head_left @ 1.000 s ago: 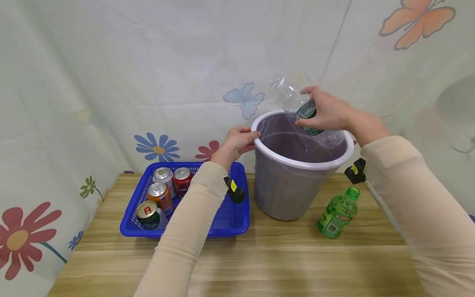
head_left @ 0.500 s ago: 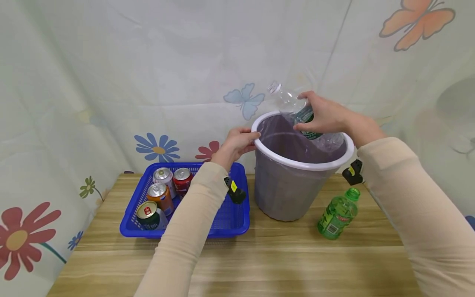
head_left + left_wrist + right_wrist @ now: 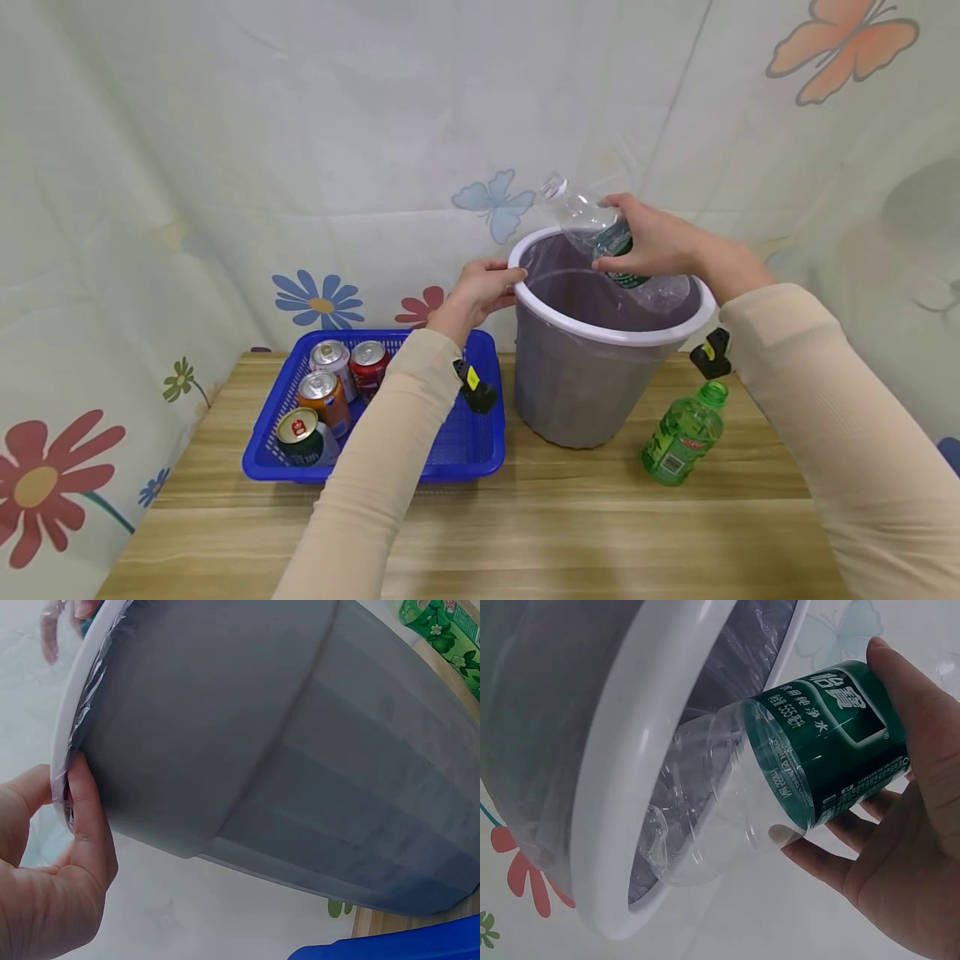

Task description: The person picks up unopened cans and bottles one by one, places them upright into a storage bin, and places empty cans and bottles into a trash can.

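Observation:
A clear plastic bottle (image 3: 587, 218) with a green label is gripped around its middle by my right hand (image 3: 660, 242). It tilts over the opening of a grey trash bin (image 3: 577, 392), neck up and to the left. In the right wrist view the base of the water bottle (image 3: 712, 795) dips past the white rim (image 3: 615, 772). My left hand (image 3: 483, 292) pinches the left side of that rim, thumb on one side and fingers on the other, as the left wrist view confirms. A thin clear liner bag (image 3: 88, 686) hangs over the rim.
Left of the bin, a blue plastic basket (image 3: 465, 433) holds several drink cans, among them an orange can (image 3: 324, 402). A green bottle (image 3: 682, 437) without a cap stands on the wooden table (image 3: 525, 533) at right. A patterned curtain (image 3: 375, 125) hangs behind.
My right hand has lowered slightly with the water bottle, moving a little left and deeper toward the bin's opening. The left hand stays on the rim.

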{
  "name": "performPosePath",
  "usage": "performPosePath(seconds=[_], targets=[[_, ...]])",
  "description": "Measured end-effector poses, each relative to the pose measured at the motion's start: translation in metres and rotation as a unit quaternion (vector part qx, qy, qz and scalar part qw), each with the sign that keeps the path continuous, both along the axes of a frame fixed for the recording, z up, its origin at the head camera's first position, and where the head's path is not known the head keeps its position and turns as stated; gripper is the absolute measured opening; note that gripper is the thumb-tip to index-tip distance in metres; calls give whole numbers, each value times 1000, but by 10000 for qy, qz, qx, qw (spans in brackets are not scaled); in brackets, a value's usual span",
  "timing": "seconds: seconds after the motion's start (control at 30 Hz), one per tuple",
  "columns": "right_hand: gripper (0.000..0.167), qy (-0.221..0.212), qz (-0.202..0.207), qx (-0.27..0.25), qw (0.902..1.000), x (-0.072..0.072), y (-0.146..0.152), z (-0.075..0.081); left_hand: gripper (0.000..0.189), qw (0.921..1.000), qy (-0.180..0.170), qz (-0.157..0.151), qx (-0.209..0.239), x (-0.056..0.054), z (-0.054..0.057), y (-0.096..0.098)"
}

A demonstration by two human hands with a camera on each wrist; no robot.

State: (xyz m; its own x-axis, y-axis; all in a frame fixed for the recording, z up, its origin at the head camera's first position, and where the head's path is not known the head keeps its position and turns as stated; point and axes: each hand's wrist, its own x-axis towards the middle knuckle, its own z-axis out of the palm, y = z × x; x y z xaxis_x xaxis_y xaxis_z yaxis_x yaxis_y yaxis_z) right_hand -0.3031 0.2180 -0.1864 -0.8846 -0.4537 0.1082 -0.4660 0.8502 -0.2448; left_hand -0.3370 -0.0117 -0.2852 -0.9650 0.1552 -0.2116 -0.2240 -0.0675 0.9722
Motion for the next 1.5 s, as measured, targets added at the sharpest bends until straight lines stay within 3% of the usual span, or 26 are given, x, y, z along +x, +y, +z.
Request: performPosePath(seconds=[0.5,0.77,1.33,1.5], targets=[[89,-88,-94,-49,9999,1,2,-4,40,10000,19,-16,2,-1,-1,0],[82,-60,-99,-229,9997,4,4,-2,42,10000,-11,-24,20,-1,0,0],[79,-263,-407,2,9988,10,13,0,41,10000,32,-23,47,-2,-1,1],[72,-43,-323,2,9995,13,19,-1,42,10000,8,-31,90,-2,-1,1]])
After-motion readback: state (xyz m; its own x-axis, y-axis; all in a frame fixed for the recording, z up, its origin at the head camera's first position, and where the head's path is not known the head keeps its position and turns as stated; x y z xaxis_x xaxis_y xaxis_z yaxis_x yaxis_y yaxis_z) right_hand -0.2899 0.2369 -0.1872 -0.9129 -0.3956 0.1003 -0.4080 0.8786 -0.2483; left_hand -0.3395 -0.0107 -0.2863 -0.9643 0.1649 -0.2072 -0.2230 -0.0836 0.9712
